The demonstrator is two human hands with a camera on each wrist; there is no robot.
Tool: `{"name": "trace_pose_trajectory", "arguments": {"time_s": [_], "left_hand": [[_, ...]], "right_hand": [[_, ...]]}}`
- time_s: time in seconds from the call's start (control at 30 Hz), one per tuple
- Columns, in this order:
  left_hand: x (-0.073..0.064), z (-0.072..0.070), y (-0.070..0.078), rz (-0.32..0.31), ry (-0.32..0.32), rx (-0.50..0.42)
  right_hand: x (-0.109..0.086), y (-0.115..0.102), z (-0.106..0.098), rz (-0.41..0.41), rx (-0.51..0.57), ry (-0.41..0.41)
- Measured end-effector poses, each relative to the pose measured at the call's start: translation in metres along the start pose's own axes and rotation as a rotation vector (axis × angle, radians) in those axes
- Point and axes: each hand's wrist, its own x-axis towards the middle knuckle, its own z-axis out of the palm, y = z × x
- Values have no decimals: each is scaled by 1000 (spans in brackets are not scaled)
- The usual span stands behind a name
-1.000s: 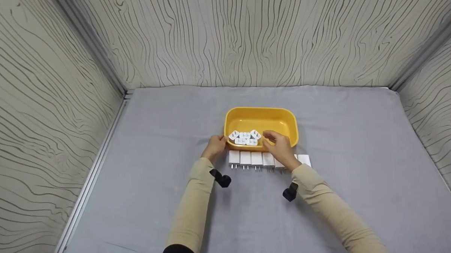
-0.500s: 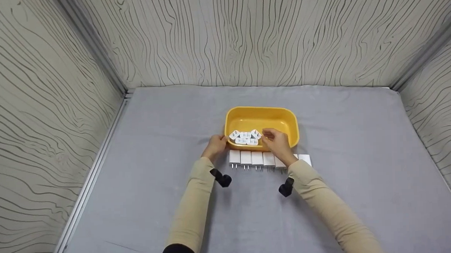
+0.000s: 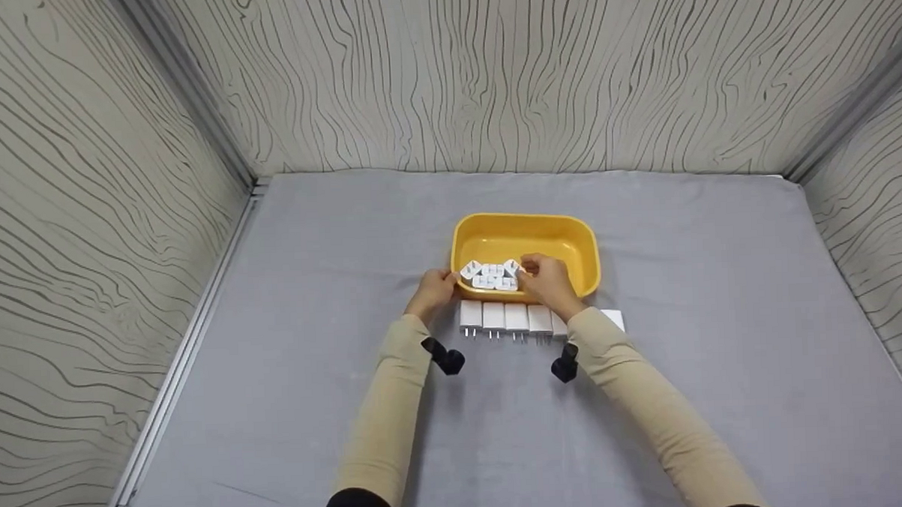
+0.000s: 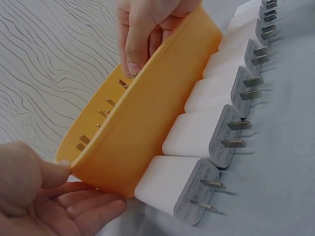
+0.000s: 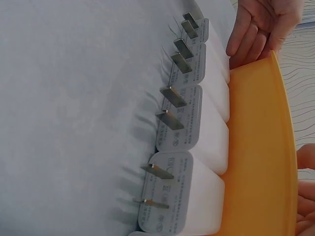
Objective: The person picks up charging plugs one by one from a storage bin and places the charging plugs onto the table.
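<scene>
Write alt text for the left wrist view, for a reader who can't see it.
A person's left hand holds the near corner of a yellow bin, while their right hand is inside it, beside metal prongs. White plug adapters lie in a row alongside on grey cloth, their pins pointing away from the bin.

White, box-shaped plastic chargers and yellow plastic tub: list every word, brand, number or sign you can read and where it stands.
Nothing legible.
Prong faces of the white, box-shaped plastic chargers outside: tiny grey print and symbols, too small and blurred.
White chargers inside the yellow plastic tub: no readable text.
Tub's visible walls: no text seen.
</scene>
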Motion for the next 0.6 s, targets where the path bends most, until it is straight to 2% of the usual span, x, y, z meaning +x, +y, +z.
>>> {"name": "trace_pose_trajectory", "arguments": {"time_s": [0.03, 0.07, 0.1, 0.17, 0.2, 0.23, 0.27, 0.33, 0.4, 0.47, 0.57, 0.6], "left_hand": [[9, 0, -9, 20, -5, -7], [2, -1, -2, 14, -10, -20], [-11, -2, 9, -6, -13, -29], [-44, -4, 40, -27, -6, -22], [-47, -3, 44, -34, -1, -23], [-66, -3, 62, -62, 7, -8], [-79, -3, 75, -85, 15, 5], [-93, -2, 89, -96, 34, 42], [-96, -2, 92, -108, 35, 47], [-88, -2, 85, -109, 31, 45], [-82, -7, 79, -67, 22, 38], [-71, -8, 68, -35, 20, 46]], "right_hand": [[1, 0, 0, 4, -8, -5], [1, 0, 1, 9, -13, -10], [2, 0, 1, 13, -17, -17], [3, 0, 1, 22, -23, -36], [4, 0, 1, 29, -23, -48], [5, 0, 1, 33, -26, -58], [5, 0, 1, 36, -28, -68], [7, 1, 0, 43, -28, -89], [8, 1, 0, 48, -32, -104], [8, 1, 0, 49, -35, -112], [8, 1, 0, 51, -27, -120], [8, 1, 0, 41, -30, -121]]}}
